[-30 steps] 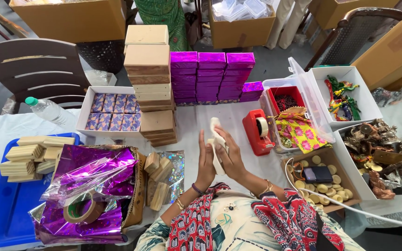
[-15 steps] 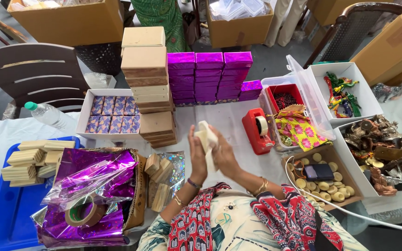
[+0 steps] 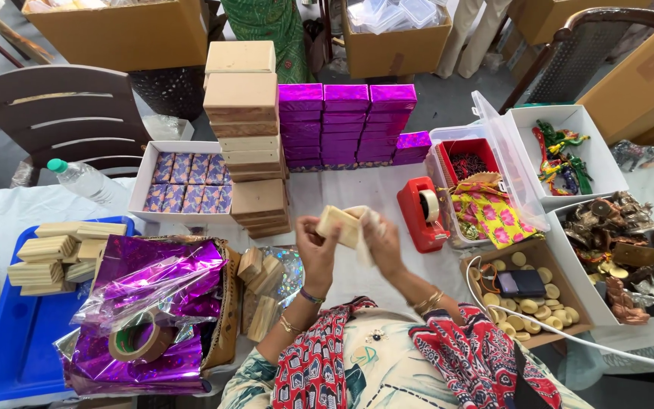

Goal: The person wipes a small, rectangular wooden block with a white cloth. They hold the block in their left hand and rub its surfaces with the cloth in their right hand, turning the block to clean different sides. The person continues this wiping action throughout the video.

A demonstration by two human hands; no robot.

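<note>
My left hand (image 3: pixel 316 248) and my right hand (image 3: pixel 382 244) hold a small pale wooden box (image 3: pixel 339 226) between them, raised above the white table (image 3: pixel 319 189). A thin whitish wrap hangs off the box's right side over my right fingers. Loose wooden boxes (image 3: pixel 260 282) lie just left of my left forearm. A red tape dispenser (image 3: pixel 421 213) stands right of my hands.
A tall stack of wooden boxes (image 3: pixel 245 129) and rows of purple boxes (image 3: pixel 347 123) stand behind. Purple foil sheets with a tape roll (image 3: pixel 141 338) lie left, beside a blue tray (image 3: pixel 9 341) of wooden blocks. Open boxes of trinkets (image 3: pixel 621 242) fill the right.
The box was pressed upright near the table between my hands; both hands have lifted it and turned it flatter, with the wrap now trailing to the right.
</note>
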